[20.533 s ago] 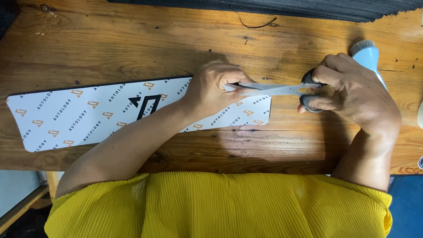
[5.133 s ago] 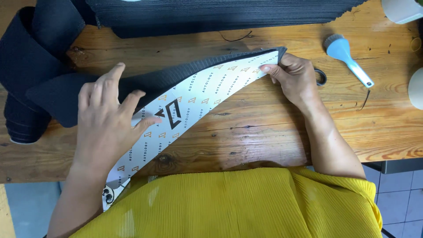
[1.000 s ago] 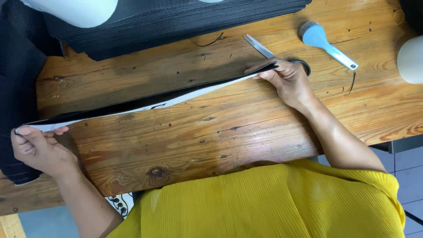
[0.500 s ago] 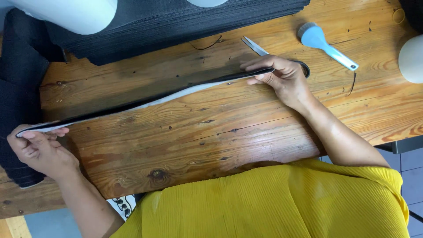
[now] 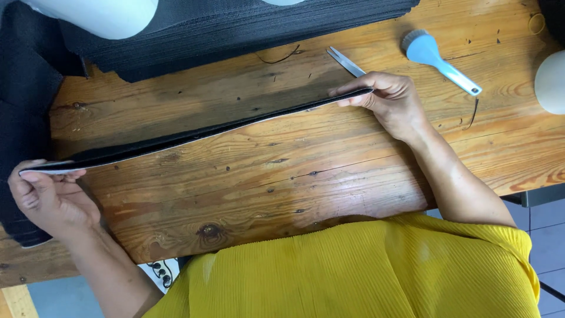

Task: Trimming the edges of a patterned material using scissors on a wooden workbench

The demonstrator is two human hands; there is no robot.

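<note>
Now we hold a long black strip (image 5: 194, 134) with a white underside, seen nearly edge-on, stretched over the wooden table (image 5: 306, 176). Our left hand (image 5: 50, 197) pinches its left end, the fingers (image 5: 35, 171) closed on the edge beyond the table's left border. Our right hand (image 5: 394, 103) grips the right end, the fingers curled shut around it. Just behind the right hand lie metal scissors (image 5: 345, 61), partly hidden. A light blue brush (image 5: 438, 53) lies near them, and black fabric (image 5: 235, 29) covers the far side.
</note>
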